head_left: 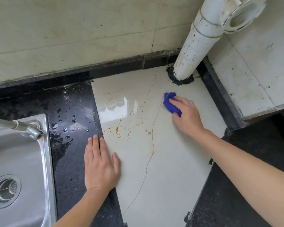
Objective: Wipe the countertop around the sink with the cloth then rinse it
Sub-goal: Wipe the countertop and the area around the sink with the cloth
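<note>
A bunched blue cloth [170, 102] lies on the cream tile countertop [170, 161], pressed down under the fingers of my right hand [187, 115], a little below the foot of the white pipe. Orange-brown splatter stains [121, 128] dot the tile left of the cloth. My left hand [100, 164] rests flat, fingers together, across the seam between the cream tile and the wet black stone strip [69, 122]. The steel sink [18, 169] with its drain [5, 190] sits at the lower left.
A metal tap [23, 126] reaches over the sink rim. A thick white drain pipe [195, 46] rises from the back corner of the tile. Tiled walls close the back and right. A thin crack [152, 145] runs down the tile. Dark stone counter [236, 194] lies lower right.
</note>
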Demonstrator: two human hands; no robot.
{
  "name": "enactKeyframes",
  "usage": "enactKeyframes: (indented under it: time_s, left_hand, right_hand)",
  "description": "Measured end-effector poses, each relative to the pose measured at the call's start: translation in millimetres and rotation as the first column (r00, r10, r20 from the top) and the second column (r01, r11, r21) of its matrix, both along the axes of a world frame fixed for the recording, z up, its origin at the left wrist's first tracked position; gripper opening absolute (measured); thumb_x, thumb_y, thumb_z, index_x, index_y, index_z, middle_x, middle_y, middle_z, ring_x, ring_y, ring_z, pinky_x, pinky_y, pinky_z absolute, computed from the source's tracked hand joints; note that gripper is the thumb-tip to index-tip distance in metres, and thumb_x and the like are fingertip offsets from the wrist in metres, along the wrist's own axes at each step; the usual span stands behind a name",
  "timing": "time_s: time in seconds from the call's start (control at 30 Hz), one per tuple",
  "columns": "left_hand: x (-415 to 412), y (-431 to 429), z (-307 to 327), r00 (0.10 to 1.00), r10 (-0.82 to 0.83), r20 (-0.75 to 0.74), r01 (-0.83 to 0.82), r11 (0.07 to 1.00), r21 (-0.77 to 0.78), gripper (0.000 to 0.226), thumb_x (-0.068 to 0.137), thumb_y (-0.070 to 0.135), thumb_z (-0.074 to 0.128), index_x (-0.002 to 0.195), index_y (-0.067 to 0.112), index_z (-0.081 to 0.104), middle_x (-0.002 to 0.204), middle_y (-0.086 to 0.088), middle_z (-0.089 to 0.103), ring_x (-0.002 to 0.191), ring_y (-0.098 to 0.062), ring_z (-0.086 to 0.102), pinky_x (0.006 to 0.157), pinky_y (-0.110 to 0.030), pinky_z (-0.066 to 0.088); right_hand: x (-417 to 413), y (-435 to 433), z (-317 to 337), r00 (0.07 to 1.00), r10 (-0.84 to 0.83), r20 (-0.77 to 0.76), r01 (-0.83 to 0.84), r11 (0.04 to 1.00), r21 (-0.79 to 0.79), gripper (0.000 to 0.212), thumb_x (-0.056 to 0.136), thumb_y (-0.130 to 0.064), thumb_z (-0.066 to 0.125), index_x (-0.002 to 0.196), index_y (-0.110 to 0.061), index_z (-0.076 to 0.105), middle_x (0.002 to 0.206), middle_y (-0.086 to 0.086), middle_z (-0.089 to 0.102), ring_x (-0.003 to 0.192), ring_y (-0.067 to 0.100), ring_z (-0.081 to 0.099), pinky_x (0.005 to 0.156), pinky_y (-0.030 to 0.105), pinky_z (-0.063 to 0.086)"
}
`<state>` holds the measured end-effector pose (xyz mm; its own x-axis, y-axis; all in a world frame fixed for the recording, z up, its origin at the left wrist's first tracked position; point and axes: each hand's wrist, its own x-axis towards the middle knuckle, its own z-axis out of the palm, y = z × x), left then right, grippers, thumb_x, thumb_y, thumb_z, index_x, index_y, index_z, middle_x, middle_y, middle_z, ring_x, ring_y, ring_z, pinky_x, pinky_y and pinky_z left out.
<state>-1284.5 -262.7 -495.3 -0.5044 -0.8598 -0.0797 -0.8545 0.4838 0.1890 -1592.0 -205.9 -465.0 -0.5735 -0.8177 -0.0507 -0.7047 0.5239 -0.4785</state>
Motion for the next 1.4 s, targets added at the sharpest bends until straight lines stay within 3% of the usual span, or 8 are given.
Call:
enactKeyframes:
  time_s: [0.1,0.3,0.43,0.7,0.9,1.13,1.27,1.4]
  left_hand:
    - [0,1,1,1.0,0.006,0.001,-0.006,1.0,0.02,0.069,0.092,0.037,0.027,0.14,-0.011,0.036,0.15,-0.029,0.03,0.142,-0.041,0.022,0.118,-0.049,0.016]
    - [0,-1,-3,1.0,0.001,-0.024,-0.002,1.0,-0.006,0.069,0.092,0.038,0.029,0.139,-0.011,0.036,0.149,-0.029,0.031,0.142,-0.041,0.022,0.118,-0.048,0.015]
    - [1,-1,-3,1.0,0.011,-0.028,-0.011,1.0,0.0,0.069,0.092,0.039,0.028,0.14,-0.01,0.035,0.15,-0.028,0.029,0.143,-0.04,0.02,0.119,-0.048,0.014]
    - [1,0,2,0.997,0.001,-0.075,0.002,0.999,0.038,0.068,0.091,0.037,0.029,0.138,-0.012,0.037,0.147,-0.031,0.032,0.14,-0.044,0.025,0.117,-0.051,0.017]
    - [1,0,2,0.998,0.008,-0.061,-0.006,0.999,0.033,0.067,0.09,0.036,0.03,0.138,-0.011,0.037,0.147,-0.03,0.033,0.14,-0.043,0.024,0.117,-0.048,0.015]
    - [3,-2,-5,0.999,-0.007,-0.041,0.007,1.0,-0.005,0.067,0.091,0.036,0.031,0.139,-0.01,0.036,0.148,-0.029,0.032,0.141,-0.042,0.024,0.118,-0.046,0.012]
    - [2,0,0,0.999,0.001,-0.049,0.0,1.0,0.02,0.068,0.09,0.036,0.03,0.138,-0.012,0.037,0.146,-0.031,0.033,0.139,-0.044,0.025,0.116,-0.05,0.017]
    - [0,0,2,0.999,0.008,-0.044,-0.006,1.0,0.023,0.068,0.09,0.035,0.029,0.136,-0.012,0.039,0.146,-0.031,0.034,0.139,-0.045,0.026,0.115,-0.052,0.019]
  right_hand:
    - [-20,3,26,0.961,0.261,0.089,-0.27,0.956,0.115,0.044,0.077,0.002,0.059,0.115,-0.018,0.069,0.123,0.001,0.063,0.111,0.024,0.053,0.096,0.03,0.038]
    - [-122,-19,39,0.777,0.236,-0.584,0.014,0.921,0.39,0.042,0.079,-0.003,0.057,0.121,-0.008,0.062,0.136,0.012,0.05,0.117,0.037,0.038,0.089,0.044,0.03]
    - [-103,39,35,0.676,0.397,-0.62,-0.006,0.846,0.534,0.04,0.078,-0.005,0.052,0.117,-0.002,0.06,0.129,0.015,0.052,0.114,0.036,0.041,0.083,0.045,0.033]
    - [-48,137,63,0.81,0.376,-0.449,0.103,0.663,0.742,0.032,0.076,-0.009,0.063,0.107,-0.017,0.07,0.115,0.003,0.062,0.108,0.029,0.045,0.074,0.038,0.039]
    - [-88,41,66,0.853,0.17,-0.493,0.088,0.885,0.457,0.039,0.084,-0.017,0.056,0.121,-0.021,0.062,0.127,0.009,0.058,0.111,0.034,0.044,0.089,0.042,0.038]
    - [-86,51,14,0.737,0.229,-0.636,0.065,0.913,0.404,0.048,0.072,0.003,0.063,0.119,-0.001,0.057,0.13,0.02,0.052,0.11,0.04,0.043,0.079,0.046,0.034]
    - [-60,97,27,0.876,0.142,-0.46,0.067,0.911,0.408,0.046,0.074,0.004,0.06,0.12,-0.003,0.061,0.119,0.019,0.06,0.098,0.039,0.047,0.08,0.048,0.044]
    - [-57,41,67,0.929,0.045,-0.367,-0.065,0.997,-0.044,0.045,0.077,0.006,0.058,0.119,-0.009,0.064,0.117,0.015,0.059,0.103,0.035,0.049,0.087,0.042,0.045]
